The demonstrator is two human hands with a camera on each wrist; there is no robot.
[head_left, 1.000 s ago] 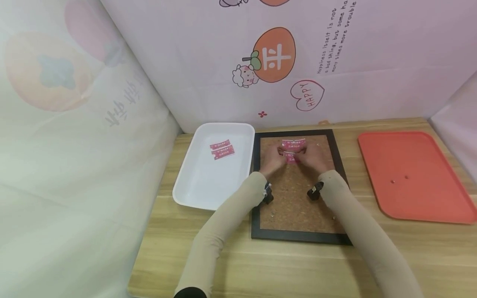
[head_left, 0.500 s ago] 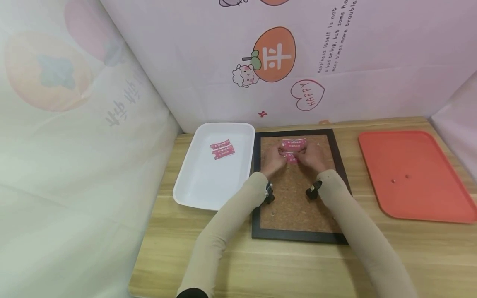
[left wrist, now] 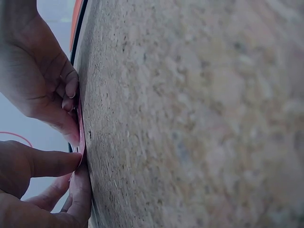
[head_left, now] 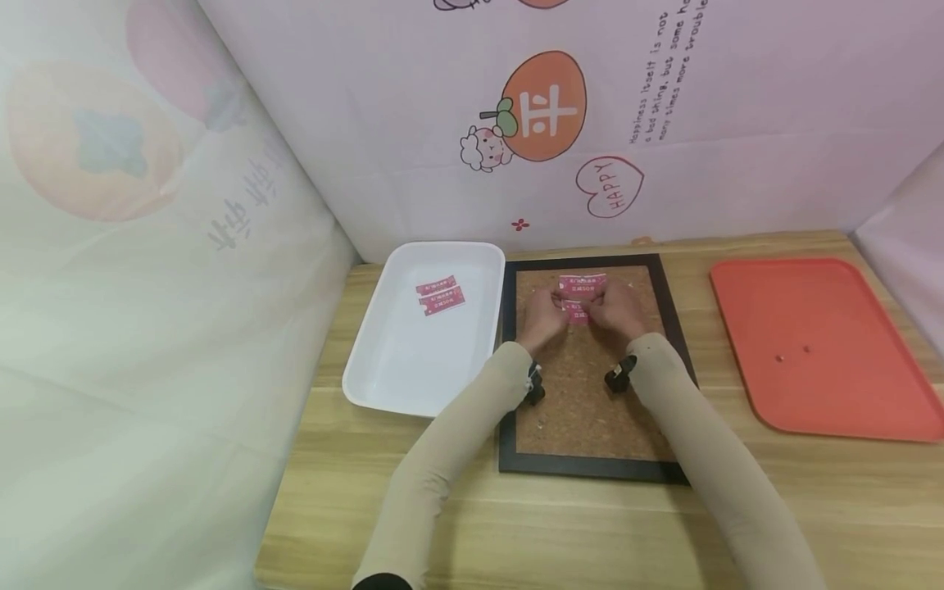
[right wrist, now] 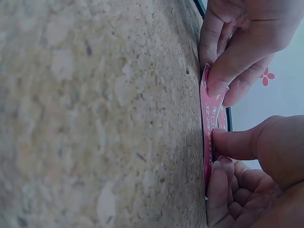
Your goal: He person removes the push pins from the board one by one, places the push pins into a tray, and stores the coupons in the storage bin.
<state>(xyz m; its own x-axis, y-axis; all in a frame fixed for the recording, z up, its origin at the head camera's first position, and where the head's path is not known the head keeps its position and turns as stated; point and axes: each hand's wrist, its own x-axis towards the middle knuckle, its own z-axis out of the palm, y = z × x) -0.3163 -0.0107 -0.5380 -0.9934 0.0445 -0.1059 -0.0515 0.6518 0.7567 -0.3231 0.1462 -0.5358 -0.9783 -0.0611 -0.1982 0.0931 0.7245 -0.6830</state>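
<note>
In the head view a pink ticket with white print [head_left: 575, 312] lies on the cork board [head_left: 568, 401], between both hands. My left hand [head_left: 543, 317] pinches its left end between thumb and finger. The right hand [head_left: 618, 311] holds the other end; its thumb [right wrist: 232, 142] presses on the ticket's printed face, with the other fingers curled by the edge. Whether anything sits under that thumb is hidden. In the right wrist view the ticket [right wrist: 207, 118] bows slightly off the cork. Just beyond it, a second pink ticket [head_left: 581, 286] lies on the board.
A white tray [head_left: 398, 360] with pink tickets [head_left: 442, 301] stands left of the board. To the right lies a red tray [head_left: 833, 385] bearing two tiny objects [head_left: 780, 358]. The board's black frame [head_left: 590, 466] borders the cork. A printed cloth wall stands behind.
Both hands stay at the near ticket with almost the same hold. Only slight shifts of the right forearm and of the head view show.
</note>
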